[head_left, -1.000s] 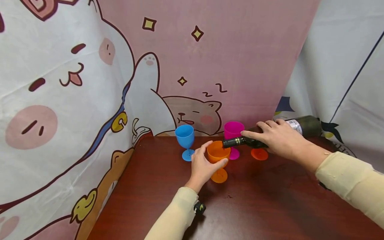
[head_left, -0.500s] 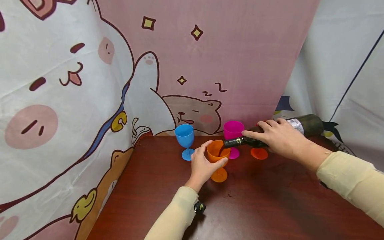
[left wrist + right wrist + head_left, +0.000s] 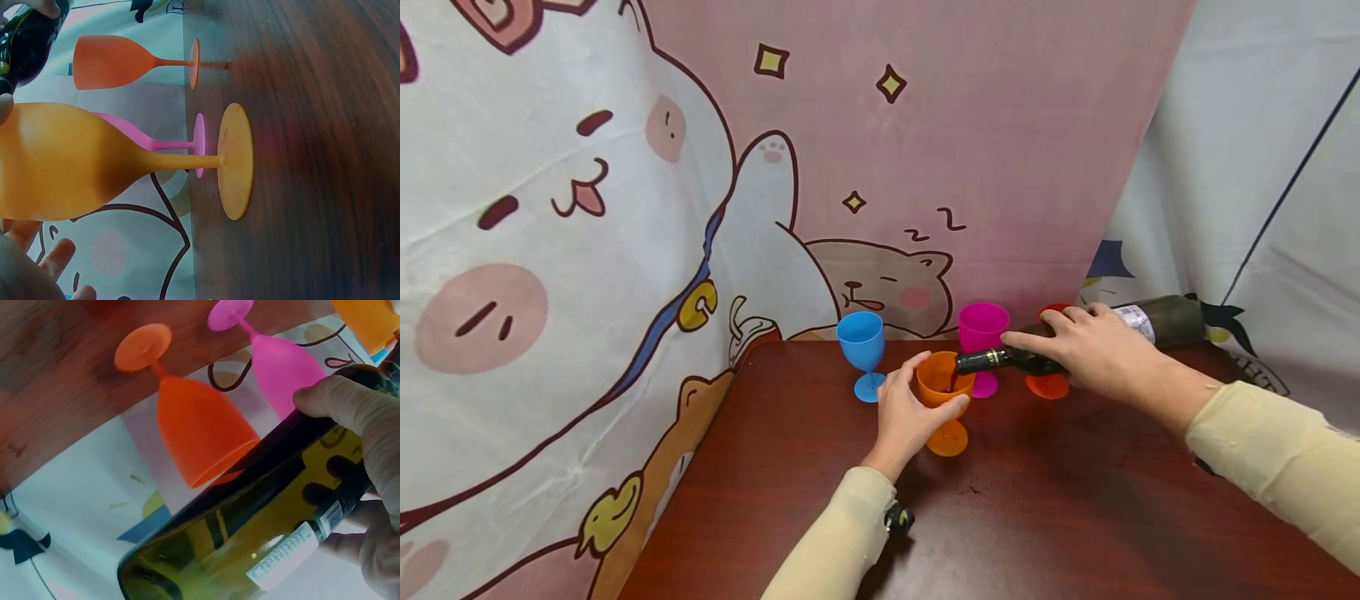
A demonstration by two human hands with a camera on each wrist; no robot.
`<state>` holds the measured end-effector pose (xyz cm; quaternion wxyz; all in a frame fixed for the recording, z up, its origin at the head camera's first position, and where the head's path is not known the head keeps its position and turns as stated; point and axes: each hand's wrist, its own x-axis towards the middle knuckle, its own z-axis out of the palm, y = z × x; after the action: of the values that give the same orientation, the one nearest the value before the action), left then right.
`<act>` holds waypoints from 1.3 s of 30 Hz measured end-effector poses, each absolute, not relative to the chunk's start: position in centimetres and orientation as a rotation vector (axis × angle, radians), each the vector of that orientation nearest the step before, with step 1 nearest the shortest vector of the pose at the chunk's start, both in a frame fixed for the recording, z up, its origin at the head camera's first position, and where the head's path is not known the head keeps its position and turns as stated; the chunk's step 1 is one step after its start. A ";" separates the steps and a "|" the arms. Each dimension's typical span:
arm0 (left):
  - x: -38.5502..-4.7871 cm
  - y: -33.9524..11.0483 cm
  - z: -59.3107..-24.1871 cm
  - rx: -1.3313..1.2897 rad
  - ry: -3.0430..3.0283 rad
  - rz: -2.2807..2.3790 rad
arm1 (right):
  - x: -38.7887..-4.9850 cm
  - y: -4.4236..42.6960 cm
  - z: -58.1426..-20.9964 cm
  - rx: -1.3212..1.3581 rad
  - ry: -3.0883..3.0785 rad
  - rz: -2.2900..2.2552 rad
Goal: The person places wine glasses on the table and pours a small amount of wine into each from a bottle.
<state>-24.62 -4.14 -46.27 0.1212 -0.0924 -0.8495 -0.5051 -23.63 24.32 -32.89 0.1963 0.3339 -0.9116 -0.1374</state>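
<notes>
Looks like the pour's been started but not finished: the bottle is gripped by the right hand and tipped, mouth over the orange cup, with dark liquid seen inside. That cup's stood upright on the worktop, its bowl held by the left hand. Bottle's not been righted yet. Behind the orange cup, the blue cup is set left, the pink cup and red cup right; whether those have been filled can't be told.
</notes>
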 end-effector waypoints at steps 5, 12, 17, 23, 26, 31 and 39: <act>-24.7 -4.2 -46.3 -0.273 -2.472 -1.475 | -23.5 23.2 -33.3 0.887 -2.668 -0.233; -24.6 -4.3 -46.5 -0.287 -2.455 -1.484 | -24.0 22.5 -34.1 0.792 -2.833 0.364; -24.5 -4.3 -46.5 -0.281 -2.455 -1.478 | -23.7 23.7 -34.8 0.617 -2.762 0.816; -24.6 -4.2 -46.5 -0.280 -2.459 -1.462 | -22.0 27.5 -36.0 0.205 -2.595 1.121; -24.6 -4.2 -46.5 -0.281 -2.459 -1.455 | -21.4 30.1 -37.4 0.009 -2.514 1.166; -24.4 -4.2 -46.5 -0.282 -2.454 -1.454 | -20.6 34.1 -39.7 -0.239 -2.452 1.112; -24.4 -4.3 -46.5 -0.285 -2.454 -1.463 | -19.7 37.8 -41.9 -0.434 -2.420 1.007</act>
<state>-24.36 -4.29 -46.48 0.1346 -0.0982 -0.8469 -0.5050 -19.74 37.78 -41.88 0.2399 -0.1587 -0.8842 0.3680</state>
